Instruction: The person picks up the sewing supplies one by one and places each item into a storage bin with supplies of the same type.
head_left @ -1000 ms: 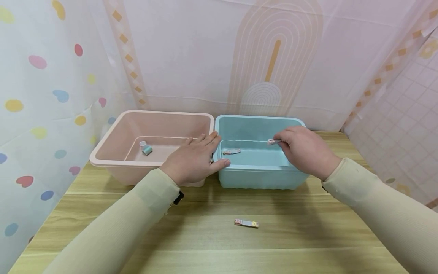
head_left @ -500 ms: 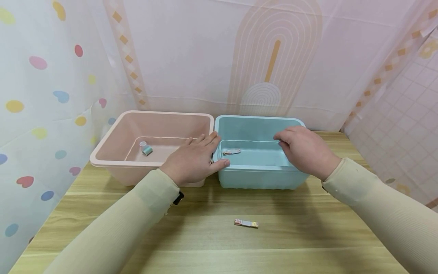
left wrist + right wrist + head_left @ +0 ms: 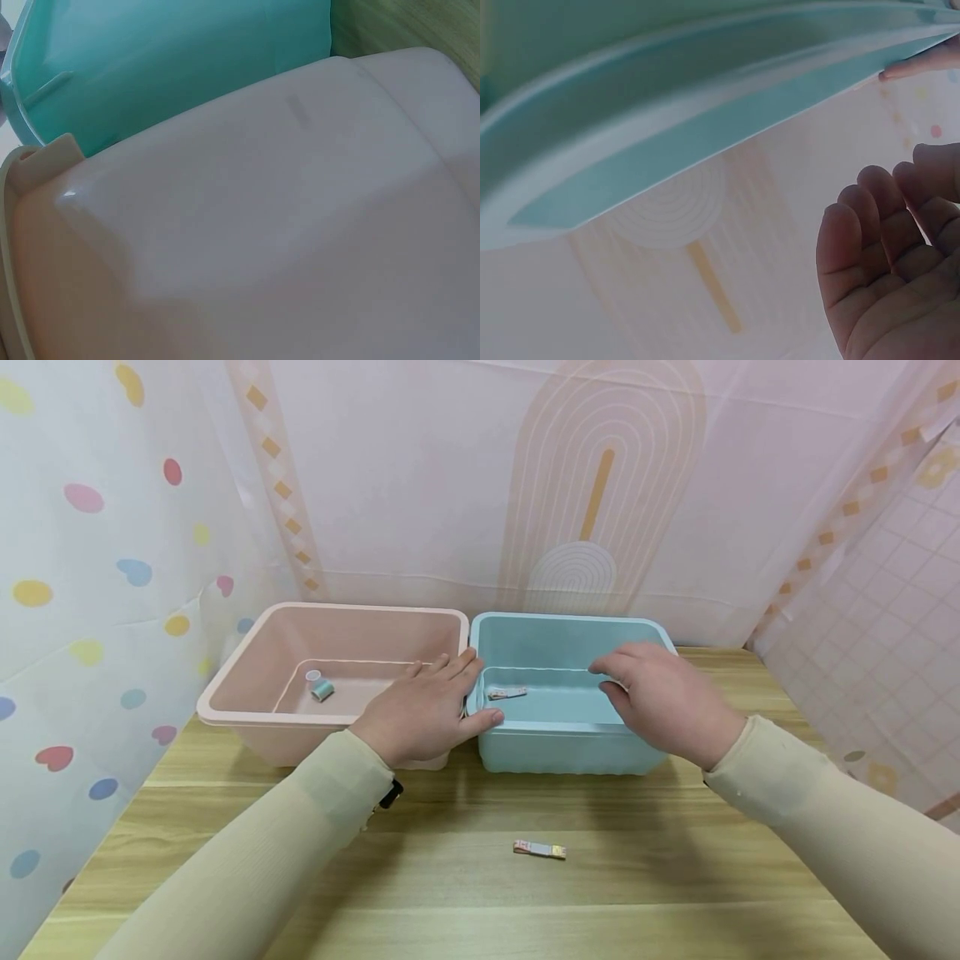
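My left hand lies flat with spread fingers across the meeting rims of a pink bin and a light blue bin. Over the right side of the blue bin hovers my right hand, thumb and forefinger apart and nothing between them; the right wrist view shows its bare palm and loosely bent fingers. A folded tape measure lies at the left of the blue bin's floor. Another folded tape measure is on the table in front. Inside the pink bin are a teal thread spool and a small whitish piece.
Both bins stand side by side on a wood-grain table. Close behind them hangs a patterned curtain, and a dotted curtain borders the left side. The left wrist view is filled mostly by the bins' outer walls.
The right hand has let go of a folded tape measure over the blue bin, then shifted slightly left with its fingers parting. The released tape is out of sight. The left hand stays put.
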The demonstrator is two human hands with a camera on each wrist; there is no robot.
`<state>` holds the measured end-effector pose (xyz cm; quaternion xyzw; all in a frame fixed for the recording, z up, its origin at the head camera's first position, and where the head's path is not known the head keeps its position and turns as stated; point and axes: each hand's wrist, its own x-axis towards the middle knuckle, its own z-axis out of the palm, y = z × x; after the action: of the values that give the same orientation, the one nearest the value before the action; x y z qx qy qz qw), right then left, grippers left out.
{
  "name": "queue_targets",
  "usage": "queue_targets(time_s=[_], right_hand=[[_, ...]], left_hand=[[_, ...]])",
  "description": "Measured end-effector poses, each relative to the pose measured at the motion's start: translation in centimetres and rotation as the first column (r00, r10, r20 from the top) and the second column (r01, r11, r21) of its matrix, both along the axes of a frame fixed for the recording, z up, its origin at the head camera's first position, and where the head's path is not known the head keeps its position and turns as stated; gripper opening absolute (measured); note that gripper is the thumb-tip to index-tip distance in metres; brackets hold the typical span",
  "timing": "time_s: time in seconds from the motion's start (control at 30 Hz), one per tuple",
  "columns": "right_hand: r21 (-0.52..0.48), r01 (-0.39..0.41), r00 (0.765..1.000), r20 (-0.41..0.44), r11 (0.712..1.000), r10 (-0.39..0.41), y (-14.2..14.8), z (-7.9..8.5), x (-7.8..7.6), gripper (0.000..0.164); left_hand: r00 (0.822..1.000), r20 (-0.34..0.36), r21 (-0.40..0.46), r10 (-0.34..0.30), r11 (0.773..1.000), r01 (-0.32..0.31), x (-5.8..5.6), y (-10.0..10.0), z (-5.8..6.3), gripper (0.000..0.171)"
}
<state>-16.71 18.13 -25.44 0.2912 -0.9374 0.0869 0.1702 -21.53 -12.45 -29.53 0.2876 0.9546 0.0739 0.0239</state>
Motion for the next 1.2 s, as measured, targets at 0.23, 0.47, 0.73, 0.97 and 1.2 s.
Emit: queue_targets(time_s=[0.23,0.47,0.73,0.97,1.2], right_hand=[[0.003,-0.040,0.999,-0.004,0.999,0.040,-0.5,-0.1,0.7,0.025],[-0.004,-0.132,0.990,-0.051,0.991,0.132,-1.5,-0.7,1.9,0.033],[0.015,-0.184,0.980,-0.077,0.983,0.184,-3.1,-2.0,3.8,0.034],[0.028,-0.236,0.971,-0.023,0.971,0.237,-4.0,-3.5,5.4,0.032],[0.064,-0.247,0.968,0.070,0.967,0.243,-4.5,-5.3,6.0,0.030]], left_hand=[[1.000,0.001,0.009,-0.001,1.000,0.001,0.0,0.0,0.0,0.092],[1.000,0.007,0.004,0.003,1.000,-0.003,0.0,0.0,0.1,0.092],[1.000,0.001,-0.001,0.006,1.000,-0.006,0.0,0.1,0.1,0.092],[1.000,0.004,-0.001,0.006,1.000,-0.006,0.1,0.1,0.1,0.092],[1.000,0.016,0.002,0.011,1.000,-0.011,0.1,0.1,0.2,0.093]])
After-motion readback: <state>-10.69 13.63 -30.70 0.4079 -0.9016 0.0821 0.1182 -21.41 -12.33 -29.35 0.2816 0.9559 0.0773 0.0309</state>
